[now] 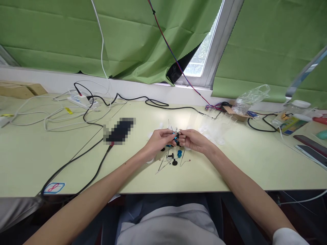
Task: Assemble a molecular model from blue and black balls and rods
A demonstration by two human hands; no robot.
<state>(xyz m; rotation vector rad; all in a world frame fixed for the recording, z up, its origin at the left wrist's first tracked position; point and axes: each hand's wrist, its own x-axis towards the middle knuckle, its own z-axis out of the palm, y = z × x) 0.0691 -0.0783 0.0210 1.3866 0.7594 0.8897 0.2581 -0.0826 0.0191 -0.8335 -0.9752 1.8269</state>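
Note:
My left hand and my right hand meet over the middle of the table, fingertips almost together. Between them is a small blue and black part, mostly covered by my fingers. My left fingers are closed round its blue side. The right thumb and fingers pinch at its dark side; exactly what they grip is hidden. On the table just below lie a blue piece, two black round-headed pieces, one of them a black knob-like piece, and several thin metal rods.
A pixelated dark device with a black cable lies to the left. A white power strip and tangled cords stand at the back left. Crumpled clear plastic, a small cardboard box and phones are on the right.

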